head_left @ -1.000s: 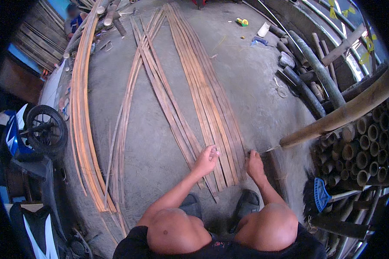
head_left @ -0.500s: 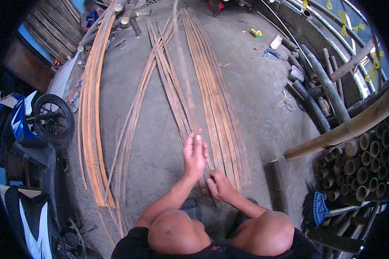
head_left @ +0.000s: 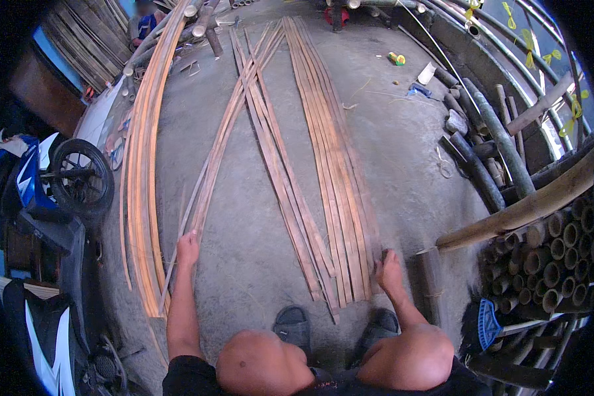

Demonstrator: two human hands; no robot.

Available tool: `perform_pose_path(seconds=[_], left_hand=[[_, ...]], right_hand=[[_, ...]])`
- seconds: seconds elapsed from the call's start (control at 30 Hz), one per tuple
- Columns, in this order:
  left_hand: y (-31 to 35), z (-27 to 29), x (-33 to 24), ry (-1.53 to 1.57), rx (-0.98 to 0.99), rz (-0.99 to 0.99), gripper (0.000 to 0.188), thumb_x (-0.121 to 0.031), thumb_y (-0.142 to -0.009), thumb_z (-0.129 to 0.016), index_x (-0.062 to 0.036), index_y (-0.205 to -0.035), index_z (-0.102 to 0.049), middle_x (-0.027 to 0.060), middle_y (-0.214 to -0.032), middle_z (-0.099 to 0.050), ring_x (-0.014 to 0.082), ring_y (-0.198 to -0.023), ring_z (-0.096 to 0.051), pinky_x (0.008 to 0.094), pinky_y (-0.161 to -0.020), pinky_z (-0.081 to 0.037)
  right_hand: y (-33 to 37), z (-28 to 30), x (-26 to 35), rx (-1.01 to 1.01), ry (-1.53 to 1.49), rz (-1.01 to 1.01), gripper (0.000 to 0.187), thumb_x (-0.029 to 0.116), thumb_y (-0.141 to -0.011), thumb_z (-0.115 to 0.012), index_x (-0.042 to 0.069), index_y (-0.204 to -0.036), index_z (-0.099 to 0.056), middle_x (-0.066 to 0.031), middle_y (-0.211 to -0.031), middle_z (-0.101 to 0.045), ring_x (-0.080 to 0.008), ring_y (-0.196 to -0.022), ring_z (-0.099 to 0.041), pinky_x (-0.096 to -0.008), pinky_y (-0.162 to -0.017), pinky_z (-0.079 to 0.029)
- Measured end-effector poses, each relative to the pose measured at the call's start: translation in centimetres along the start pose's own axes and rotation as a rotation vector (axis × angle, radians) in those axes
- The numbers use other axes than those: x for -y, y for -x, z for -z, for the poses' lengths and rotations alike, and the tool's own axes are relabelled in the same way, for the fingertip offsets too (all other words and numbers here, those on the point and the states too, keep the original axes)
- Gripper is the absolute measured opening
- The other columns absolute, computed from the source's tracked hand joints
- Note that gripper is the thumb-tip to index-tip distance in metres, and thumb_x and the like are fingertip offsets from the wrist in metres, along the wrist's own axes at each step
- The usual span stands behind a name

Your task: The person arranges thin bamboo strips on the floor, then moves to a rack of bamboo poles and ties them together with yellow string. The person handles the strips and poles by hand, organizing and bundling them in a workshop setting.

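Note:
My left hand (head_left: 187, 249) reaches forward at the left, its fingers closed round the near part of a slanting bundle of bamboo strips (head_left: 212, 162). At the right, my right hand (head_left: 389, 269) is curled against the outer edge of a broad row of bamboo strips (head_left: 330, 191), near its close end. What its fingers hold, if anything, is hard to make out. Between the hands lies a narrower bundle of bamboo strips (head_left: 286, 191), which crosses the left bundle at its far part. Its near ends stop just ahead of my sandals (head_left: 292, 325).
Long orange-brown strips (head_left: 142, 165) lie further left, beside a blue and white motorbike (head_left: 30, 171). Stacked bamboo tubes (head_left: 554, 257), a thick pole (head_left: 521, 214) and a blue broom (head_left: 488, 323) are on the right. Another person (head_left: 145, 23) sits at the far left.
My hands were together in the middle on a bamboo strip that rose away from me. They have moved apart, left to the slanting bundle, right to the row's outer edge. The raised strip is down.

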State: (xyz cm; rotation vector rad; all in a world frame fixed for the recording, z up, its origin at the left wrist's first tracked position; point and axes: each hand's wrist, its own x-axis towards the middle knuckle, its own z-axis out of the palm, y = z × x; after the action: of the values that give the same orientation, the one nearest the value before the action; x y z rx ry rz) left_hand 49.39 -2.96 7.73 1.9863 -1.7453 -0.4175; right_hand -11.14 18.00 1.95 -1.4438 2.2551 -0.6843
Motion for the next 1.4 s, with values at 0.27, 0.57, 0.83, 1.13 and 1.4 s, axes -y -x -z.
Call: perform_pose_path(seconds=[0.27,0.57,0.83,1.13,1.4], left_hand=[[-0.1,-1.0,2.5,-0.132,-0.02,0.09,0.041,-0.029,-0.102,-0.049,0.007,-0.109,-0.067,0.0334,-0.098,-0.067,0.0515,-0.096,-0.064,0.0523,-0.085,-0.05],[0.6,-5.4,-1.5,-0.092,-0.078,-0.008,0.046,-0.036,-0.101,-0.056,-0.001,-0.131,-0.063,0.0291,-0.133,-0.056,0.0451,-0.127,-0.05,0.0492,-0.11,-0.038],[2.7,-7.4,-11.6,0.137,0.054,-0.054,0.046,-0.035,-0.102,-0.057,-0.003,-0.134,-0.06,0.0265,-0.131,-0.058,0.0426,-0.123,-0.055,0.0471,-0.108,-0.042],[5.9,-9.2,-21.0,0.461,0.142,-0.178,0.039,-0.027,-0.102,-0.059,-0.0005,-0.13,-0.063,0.0226,-0.121,-0.065,0.0358,-0.116,-0.062,0.0421,-0.1,-0.048],[11.3,-13.3,-28.7,0.839,0.493,-0.087,0.048,-0.032,-0.108,-0.05,-0.0022,-0.146,-0.046,0.0119,-0.117,-0.065,0.0195,-0.109,-0.063,0.0355,-0.096,-0.051]], right_hand=[[-2.6,2.2,0.0,0.02,-0.046,-0.081,0.032,0.028,-0.096,-0.06,-0.004,-0.097,-0.06,-0.0333,-0.094,-0.064,-0.051,-0.093,-0.063,-0.0545,-0.081,-0.05],[-3.5,6.3,2.9,0.137,-0.079,-0.111,0.038,0.033,-0.096,-0.063,-0.005,-0.104,-0.06,-0.0316,-0.092,-0.068,-0.0501,-0.092,-0.065,-0.0519,-0.08,-0.051],[-3.7,7.3,2.9,0.026,-0.03,-0.125,0.038,0.028,-0.092,-0.068,-0.005,-0.11,-0.059,-0.0324,-0.094,-0.068,-0.0509,-0.094,-0.065,-0.0541,-0.079,-0.051],[-0.8,9.2,11.5,-0.232,-0.24,0.322,0.021,0.018,-0.1,-0.059,-0.002,-0.106,-0.058,-0.0261,-0.086,-0.064,-0.0471,-0.08,-0.064,-0.0493,-0.071,-0.051],[4.7,0.7,13.4,-0.024,-0.436,0.162,0.019,0.017,-0.104,-0.053,-0.001,-0.105,-0.054,-0.0226,-0.081,-0.058,-0.0351,-0.075,-0.059,-0.0438,-0.07,-0.048]])
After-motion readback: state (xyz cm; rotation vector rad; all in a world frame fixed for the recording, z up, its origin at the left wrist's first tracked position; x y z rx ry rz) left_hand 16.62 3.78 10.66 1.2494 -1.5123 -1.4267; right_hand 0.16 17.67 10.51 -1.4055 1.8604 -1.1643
